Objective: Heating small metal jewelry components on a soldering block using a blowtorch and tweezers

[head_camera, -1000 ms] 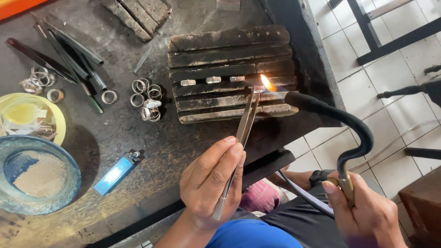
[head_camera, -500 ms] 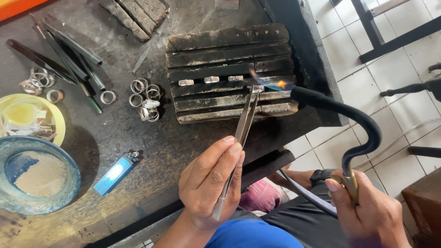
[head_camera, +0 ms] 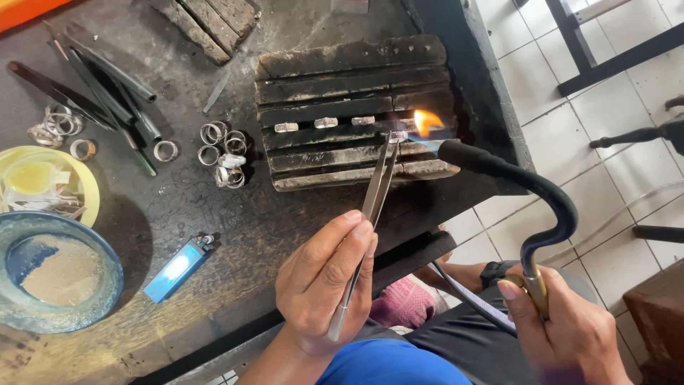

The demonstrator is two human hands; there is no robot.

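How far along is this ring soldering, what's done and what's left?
In hand: the right hand aims the torch at the ring that the left hand's tweezers steady. Three rings wait on the charred block. Loose rings sit aside; finished or not, I cannot tell.

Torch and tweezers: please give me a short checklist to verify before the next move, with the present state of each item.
1. Left hand grips the tweezers: ok.
2. Tweezer tips reach the small ring on the charred block: ok; whether they clamp it, cannot tell.
3. Right hand holds the torch at its brass end: ok.
4. Flame burns beside that ring: ok.
5. Blue lighter lies away from the flame: ok.
6. Loose rings are off the block: ok.
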